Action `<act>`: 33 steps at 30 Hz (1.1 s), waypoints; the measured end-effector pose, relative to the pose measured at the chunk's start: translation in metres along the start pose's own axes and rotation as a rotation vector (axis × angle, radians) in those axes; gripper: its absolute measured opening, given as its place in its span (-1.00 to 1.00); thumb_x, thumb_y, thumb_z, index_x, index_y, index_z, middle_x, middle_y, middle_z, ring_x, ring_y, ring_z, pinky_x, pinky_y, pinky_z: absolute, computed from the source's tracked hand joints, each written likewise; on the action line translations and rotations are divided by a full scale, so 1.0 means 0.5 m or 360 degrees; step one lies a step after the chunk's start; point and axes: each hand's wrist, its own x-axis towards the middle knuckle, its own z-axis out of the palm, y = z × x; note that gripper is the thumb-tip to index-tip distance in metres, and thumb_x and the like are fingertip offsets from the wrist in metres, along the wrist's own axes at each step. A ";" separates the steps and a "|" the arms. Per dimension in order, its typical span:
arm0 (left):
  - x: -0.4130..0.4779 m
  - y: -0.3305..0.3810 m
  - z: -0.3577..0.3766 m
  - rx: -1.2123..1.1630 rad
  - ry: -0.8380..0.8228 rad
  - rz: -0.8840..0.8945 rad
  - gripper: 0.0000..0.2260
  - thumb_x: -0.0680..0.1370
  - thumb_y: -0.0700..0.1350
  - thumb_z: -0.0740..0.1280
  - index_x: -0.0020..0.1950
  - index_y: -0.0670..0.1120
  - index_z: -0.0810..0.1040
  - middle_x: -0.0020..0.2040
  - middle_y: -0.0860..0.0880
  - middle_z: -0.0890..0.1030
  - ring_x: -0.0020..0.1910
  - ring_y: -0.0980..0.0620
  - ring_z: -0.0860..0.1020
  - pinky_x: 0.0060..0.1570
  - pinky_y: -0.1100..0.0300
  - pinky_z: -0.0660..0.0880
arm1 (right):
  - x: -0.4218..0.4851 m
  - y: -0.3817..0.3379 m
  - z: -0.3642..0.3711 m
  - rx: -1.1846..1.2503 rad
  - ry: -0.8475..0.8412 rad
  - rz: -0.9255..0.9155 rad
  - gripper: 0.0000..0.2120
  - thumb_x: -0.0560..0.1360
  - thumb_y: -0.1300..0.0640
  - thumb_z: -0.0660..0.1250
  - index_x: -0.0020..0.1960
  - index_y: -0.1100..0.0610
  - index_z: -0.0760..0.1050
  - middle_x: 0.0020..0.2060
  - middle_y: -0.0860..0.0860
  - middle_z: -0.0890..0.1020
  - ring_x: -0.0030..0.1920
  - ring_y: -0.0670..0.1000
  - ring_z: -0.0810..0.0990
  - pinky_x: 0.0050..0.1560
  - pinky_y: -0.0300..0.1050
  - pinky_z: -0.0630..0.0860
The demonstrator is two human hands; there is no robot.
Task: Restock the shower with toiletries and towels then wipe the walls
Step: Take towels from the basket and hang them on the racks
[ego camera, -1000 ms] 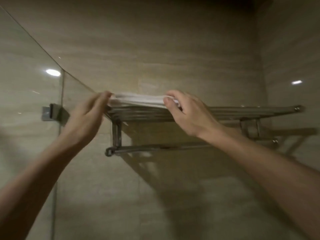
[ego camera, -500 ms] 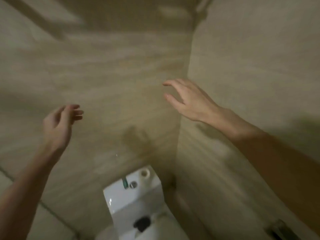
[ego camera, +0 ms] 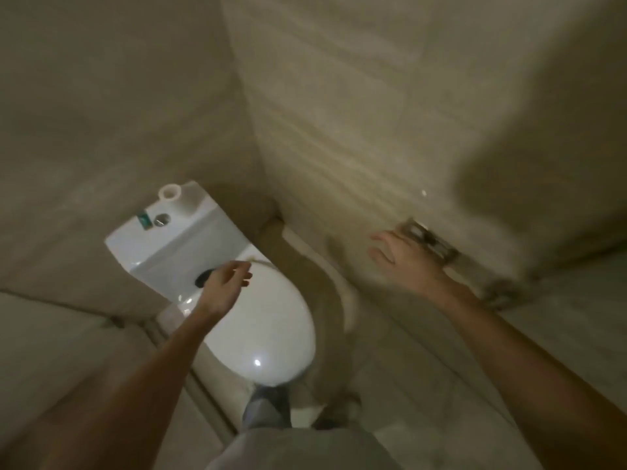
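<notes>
**Both hands bare, view down into the toilet corner**

View: steeply downward, picture smeared by motion, light dim.

Left hand [ego camera: 225, 286]: held out over the back of the toilet lid [ego camera: 268, 334], palm turned inward. Fingers loosely curled, tips close to the thumb, gripping nothing. Contact with the lid: none visible.

Right hand [ego camera: 407, 262]: held out toward the side wall [ego camera: 373, 96], low down. Fingers spread and relaxed, holding nothing. It lies in front of a metal fitting [ego camera: 429, 240] fixed to that wall. Too blurred to tell whether the hand touches the fitting.

Walls: beige striped tile. The back wall [ego camera: 101, 113] and the side wall meet in a corner just right of the cistern [ego camera: 176, 252].

On the cistern top: a paper roll [ego camera: 171, 195] stands upright at the far corner. Just beside it sit a round flush button [ego camera: 162, 219] and a small green label [ego camera: 144, 221].

Toilet: white, lid down, a bright spot of reflected light near its front edge.

Bottom of view: a grey trouser leg [ego camera: 268, 410] just in front of the bowl, on a pale tiled floor [ego camera: 424, 401]
</notes>
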 end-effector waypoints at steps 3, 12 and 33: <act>-0.030 -0.041 0.161 0.0158 -0.0308 -0.0095 -0.69 0.59 0.14 0.29 0.17 -0.03 0.61 0.07 -0.09 0.68 0.02 -0.06 0.66 0.21 -0.12 0.56 | -0.140 0.138 0.065 0.0156 -0.0127 0.0335 -0.62 0.62 -0.10 0.15 0.27 0.10 0.53 0.20 0.10 0.61 0.24 0.18 0.56 0.23 0.07 0.48; -0.091 -0.062 0.496 0.0888 -0.1191 -0.0034 -0.79 0.64 0.02 0.31 0.20 -0.04 0.61 0.05 -0.05 0.67 0.04 -0.04 0.64 0.22 -0.03 0.55 | -0.609 0.366 0.245 0.0633 -0.0141 0.1352 -0.59 0.67 -0.06 0.16 0.44 0.10 0.39 0.35 0.10 0.52 0.33 0.10 0.50 0.33 -0.02 0.42; -0.161 0.226 1.180 0.2007 -0.2063 0.0697 -0.88 0.62 -0.08 0.33 0.05 -0.08 0.63 -0.03 -0.09 0.69 -0.06 -0.06 0.66 -0.01 0.05 0.54 | -0.960 0.281 0.435 0.2125 0.0835 0.3130 -0.69 0.65 0.08 0.25 0.34 0.17 0.50 0.27 0.10 0.60 0.21 0.12 0.60 0.17 -0.10 0.48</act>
